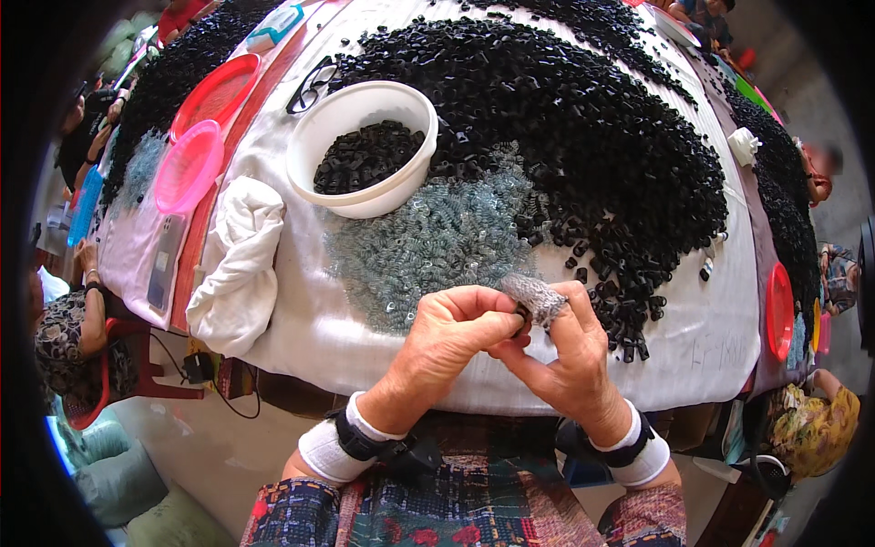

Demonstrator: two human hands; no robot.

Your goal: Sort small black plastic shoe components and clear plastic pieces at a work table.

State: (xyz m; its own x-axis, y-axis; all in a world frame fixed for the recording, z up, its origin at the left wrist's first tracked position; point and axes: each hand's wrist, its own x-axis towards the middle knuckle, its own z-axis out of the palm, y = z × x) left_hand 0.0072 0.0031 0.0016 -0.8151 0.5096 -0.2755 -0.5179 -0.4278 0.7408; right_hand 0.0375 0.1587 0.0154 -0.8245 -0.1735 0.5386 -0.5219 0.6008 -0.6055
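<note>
At the near edge of the surface (711, 310), a close two-handed pinch

Over much of the white-covered surface spreads a broad heap of glossy black pieces (547, 100). Touching its near left side lies a pile of pale coil springs (428, 246). A white bowl (365, 202), part-filled with similar black pieces, stands at the far left of that pile, and a bundled white cloth (239, 273) lies to the bowl's near left.

Just beside the springs' near edge, the two hands meet. The left hand (447, 328) pinches narrowly, thumb against index finger; the right hand (574, 360) curves in opposite, though whether it grips is hidden. A grey, rough-textured cover (536, 299) appears to sheathe one of its fingers.

At the meeting fingertips shows a small dark piece (522, 313), mostly hidden. Handling it well probably means steadying it with one hand, making only slight turns with the other, pressing evenly, and working low so any slip lands within reach.
</note>
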